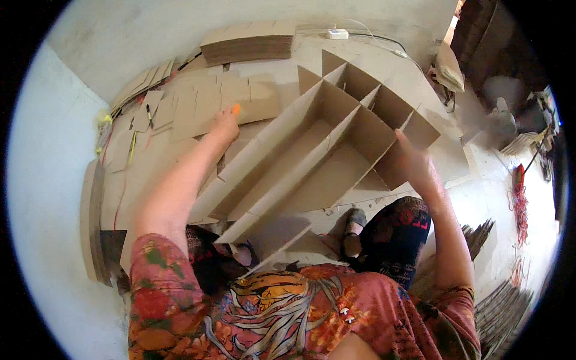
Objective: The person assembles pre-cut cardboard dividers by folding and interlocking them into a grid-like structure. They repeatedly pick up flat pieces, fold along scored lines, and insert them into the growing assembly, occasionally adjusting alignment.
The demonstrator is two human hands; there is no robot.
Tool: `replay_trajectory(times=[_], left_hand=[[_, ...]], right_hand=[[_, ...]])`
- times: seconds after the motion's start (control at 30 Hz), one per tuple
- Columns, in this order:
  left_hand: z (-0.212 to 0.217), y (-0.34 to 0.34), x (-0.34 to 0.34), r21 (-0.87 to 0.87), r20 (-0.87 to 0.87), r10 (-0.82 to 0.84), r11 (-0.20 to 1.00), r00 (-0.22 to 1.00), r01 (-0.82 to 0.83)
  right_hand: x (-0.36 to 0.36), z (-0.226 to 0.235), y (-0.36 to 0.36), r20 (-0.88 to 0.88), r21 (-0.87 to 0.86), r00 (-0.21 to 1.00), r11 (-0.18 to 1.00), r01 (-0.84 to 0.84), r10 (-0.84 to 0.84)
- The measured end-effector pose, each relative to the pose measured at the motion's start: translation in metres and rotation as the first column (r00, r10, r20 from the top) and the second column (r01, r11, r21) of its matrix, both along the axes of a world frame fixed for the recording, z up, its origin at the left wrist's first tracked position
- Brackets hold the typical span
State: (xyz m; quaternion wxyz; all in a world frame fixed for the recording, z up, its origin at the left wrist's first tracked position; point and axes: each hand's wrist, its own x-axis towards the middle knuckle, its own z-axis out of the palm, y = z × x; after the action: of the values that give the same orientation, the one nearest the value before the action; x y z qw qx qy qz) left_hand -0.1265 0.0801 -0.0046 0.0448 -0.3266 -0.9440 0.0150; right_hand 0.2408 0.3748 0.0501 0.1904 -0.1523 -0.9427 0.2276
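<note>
A cardboard divider [345,165] of long strips crossed by short slotted pieces stands tilted in front of me, open cells between its walls. My right hand [414,159], slightly blurred, grips its right end, thumb on the upper edge. To the left, my left hand [225,124] is closed at the edge of a slotted cardboard strip [258,110], an orange cover on one fingertip. That strip lies on a spread of similar slotted cardboard pieces [195,105]. The undersides of the left fingers are hidden.
A neat stack of cardboard [247,45] stands at the back wall, near a white power socket [338,34] with cables. Black markers [149,116] lie on the left cardboard. Red strings [519,207] hang at right, above bundled cardboard strips [504,315]. My legs are below the divider.
</note>
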Motion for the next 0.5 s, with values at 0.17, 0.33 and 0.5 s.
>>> replay_trajectory(times=[0.17,0.33,0.5], left_hand=[[-0.02,0.004,-0.024,-0.086,-0.081,-0.04,0.996,0.996,0.033],[0.03,0.015,-0.017,0.128,-0.091,0.066,0.99,0.994,-0.054],[0.121,0.015,0.054,0.338,-0.49,-0.29,0.806,0.822,0.486]], right_hand=[[-0.006,-0.003,0.005,-0.1,0.069,0.994,0.997,-0.047,0.054],[-0.002,0.005,-0.003,-0.038,0.106,0.999,0.994,0.017,-0.013],[-0.021,0.058,-0.042,-0.376,0.343,0.926,0.932,0.117,0.023]])
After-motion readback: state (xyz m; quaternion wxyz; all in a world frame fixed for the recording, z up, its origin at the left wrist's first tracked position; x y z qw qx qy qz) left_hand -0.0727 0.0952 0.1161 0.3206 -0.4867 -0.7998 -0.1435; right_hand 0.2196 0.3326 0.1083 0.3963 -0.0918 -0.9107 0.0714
